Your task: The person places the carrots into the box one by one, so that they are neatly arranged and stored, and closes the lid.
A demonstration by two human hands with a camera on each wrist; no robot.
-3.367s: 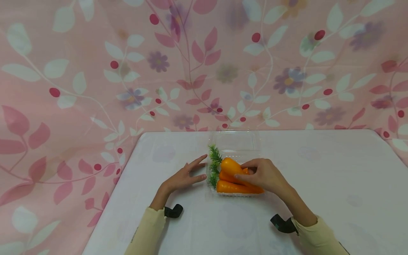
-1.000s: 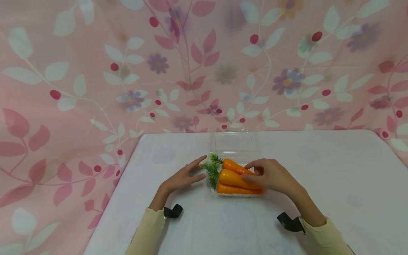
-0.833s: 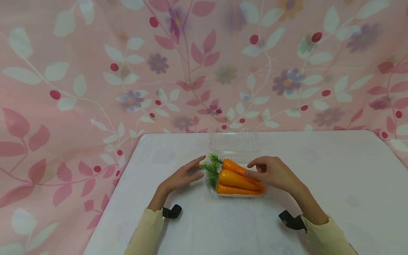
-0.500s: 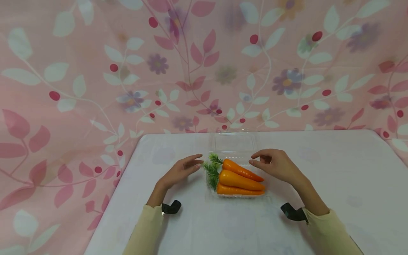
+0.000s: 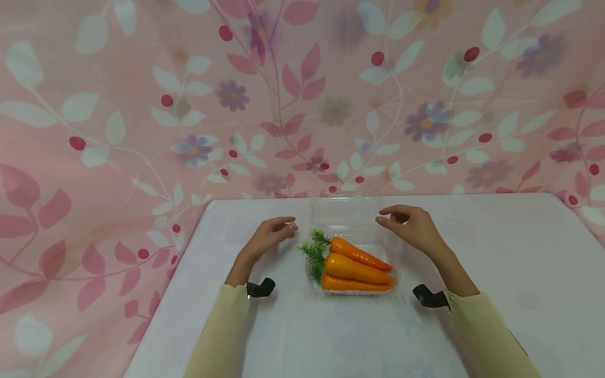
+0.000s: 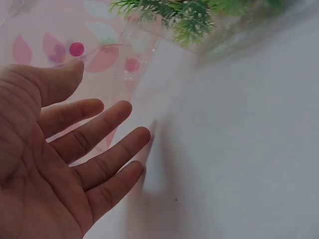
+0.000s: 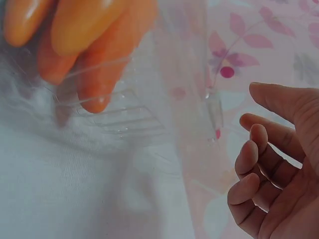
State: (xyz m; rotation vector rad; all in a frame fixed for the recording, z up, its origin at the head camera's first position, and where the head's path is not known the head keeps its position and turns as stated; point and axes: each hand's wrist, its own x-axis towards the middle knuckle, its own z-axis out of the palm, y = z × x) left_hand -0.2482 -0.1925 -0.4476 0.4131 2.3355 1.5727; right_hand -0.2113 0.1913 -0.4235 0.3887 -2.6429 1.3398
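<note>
Left hand [image 5: 270, 233]: fingers relaxed, holding nothing, just left of the raised lid [image 5: 347, 211]. Three carrots [image 5: 355, 265] are loaded in the clear clamshell tray [image 5: 396, 286]; closing remains. Right hand [image 5: 410, 226]: fingers loosely curved, empty. Both hands have moved off the carrots toward the lid.
</note>
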